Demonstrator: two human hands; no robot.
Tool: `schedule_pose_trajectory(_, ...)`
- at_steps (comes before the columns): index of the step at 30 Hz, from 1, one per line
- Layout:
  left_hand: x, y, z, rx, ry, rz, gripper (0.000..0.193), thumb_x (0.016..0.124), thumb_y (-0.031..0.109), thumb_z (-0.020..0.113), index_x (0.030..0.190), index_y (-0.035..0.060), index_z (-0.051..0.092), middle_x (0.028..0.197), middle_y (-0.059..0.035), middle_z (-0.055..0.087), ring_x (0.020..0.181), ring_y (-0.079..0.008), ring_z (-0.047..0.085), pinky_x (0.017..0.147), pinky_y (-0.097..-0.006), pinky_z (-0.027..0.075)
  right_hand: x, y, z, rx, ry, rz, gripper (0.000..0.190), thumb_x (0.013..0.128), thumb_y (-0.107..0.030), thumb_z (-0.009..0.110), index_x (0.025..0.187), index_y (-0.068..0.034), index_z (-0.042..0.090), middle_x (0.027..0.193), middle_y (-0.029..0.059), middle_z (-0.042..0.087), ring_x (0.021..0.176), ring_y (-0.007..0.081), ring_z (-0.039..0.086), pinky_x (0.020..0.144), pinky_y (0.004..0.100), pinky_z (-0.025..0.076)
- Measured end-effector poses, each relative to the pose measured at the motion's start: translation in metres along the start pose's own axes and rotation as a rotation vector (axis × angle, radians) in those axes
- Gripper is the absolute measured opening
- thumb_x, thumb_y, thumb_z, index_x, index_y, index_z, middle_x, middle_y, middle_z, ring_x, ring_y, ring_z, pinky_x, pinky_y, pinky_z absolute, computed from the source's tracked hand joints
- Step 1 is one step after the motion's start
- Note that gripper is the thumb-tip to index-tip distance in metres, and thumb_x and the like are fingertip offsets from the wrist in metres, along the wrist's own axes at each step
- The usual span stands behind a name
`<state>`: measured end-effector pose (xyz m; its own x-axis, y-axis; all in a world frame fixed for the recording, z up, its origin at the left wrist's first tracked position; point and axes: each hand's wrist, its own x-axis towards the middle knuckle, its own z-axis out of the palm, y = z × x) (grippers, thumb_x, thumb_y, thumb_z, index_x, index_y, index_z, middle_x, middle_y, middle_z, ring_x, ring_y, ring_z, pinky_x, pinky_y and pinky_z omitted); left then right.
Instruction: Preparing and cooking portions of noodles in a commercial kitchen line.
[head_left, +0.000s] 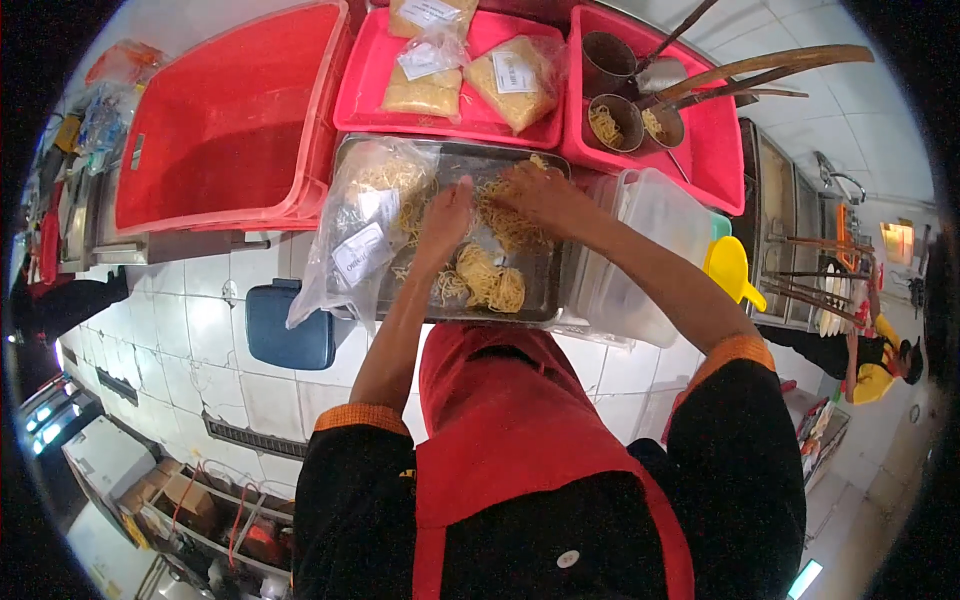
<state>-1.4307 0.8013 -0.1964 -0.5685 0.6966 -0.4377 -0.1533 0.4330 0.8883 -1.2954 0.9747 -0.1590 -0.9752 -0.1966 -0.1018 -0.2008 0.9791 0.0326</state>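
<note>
A dark metal tray (544, 300) lies before me with yellow noodles in it. My right hand (536, 196) is on a loose heap of noodles (517, 229) at the tray's right side, its fingers curled into the strands. Beside it my left hand (450, 214) is bent over the tray's middle; whether strands are between its fingers is hidden. Nearer to me sit rounded noodle bundles (491, 281) with loose strands to their left. A clear plastic bag (352, 225), labelled and with noodles inside, lies over the tray's left edge.
Beyond the tray, a pink tray (360, 112) holds labelled bags (517, 86). Long-handled metal cups (613, 124), two with noodles, stand in a pink bin (712, 165). A red crate (225, 127) is left; clear plastic containers (637, 262) and a yellow scoop (727, 270) are right. Another person (874, 352) stands far right.
</note>
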Motion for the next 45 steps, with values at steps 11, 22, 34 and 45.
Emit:
schedule_pose_trajectory(11,-0.015,0.052,0.042,-0.367,-0.139,-0.081,0.057,0.095,0.05,0.038,0.102,-0.001,0.062,0.1,-0.0134,0.064,0.088,-0.0195,0.059,0.077,-0.0334,0.046,-0.008,0.005,-0.026,0.595,-0.157,0.605,0.052,0.071,-0.016,0.063,0.121,-0.011,0.049,0.115,0.0199,0.048,0.102,0.0377,0.052,0.09,0.0451,0.042)
schedule_pose_trajectory(22,-0.014,0.187,0.064,-1.368,-0.295,0.003,0.046,0.092,0.05,0.042,0.109,0.0095,0.057,0.105,-0.0096,0.063,0.096,-0.0255,0.061,0.084,-0.041,0.05,-0.024,-0.002,-0.209,0.36,0.57,0.459,0.056,0.063,-0.008,0.069,0.116,-0.007,0.051,0.117,0.0151,0.052,0.108,0.0327,0.05,0.097,0.0401,0.039)
schedule_pose_trajectory(34,0.232,0.267,0.155,0.341,-0.037,0.865,0.041,0.076,0.037,0.068,0.102,0.0056,0.063,0.094,-0.0154,0.065,0.089,-0.0275,0.063,0.078,-0.0391,0.05,-0.209,0.223,-0.114,1.03,0.803,1.146,0.013,0.079,-0.011,0.062,0.089,-0.003,0.064,0.075,0.0067,0.065,0.067,0.0144,0.061,0.062,0.0294,0.049)
schedule_pose_trajectory(45,0.241,0.249,0.161,0.919,-0.448,1.111,0.024,0.078,0.006,0.05,0.097,-0.0002,0.064,0.097,-0.0223,0.062,0.094,-0.038,0.058,0.085,-0.0434,0.046,-0.16,0.343,0.023,1.759,1.258,1.373,0.027,0.079,-0.03,0.066,0.086,-0.004,0.065,0.072,0.0016,0.056,0.056,0.0177,0.048,0.056,0.036,0.041)
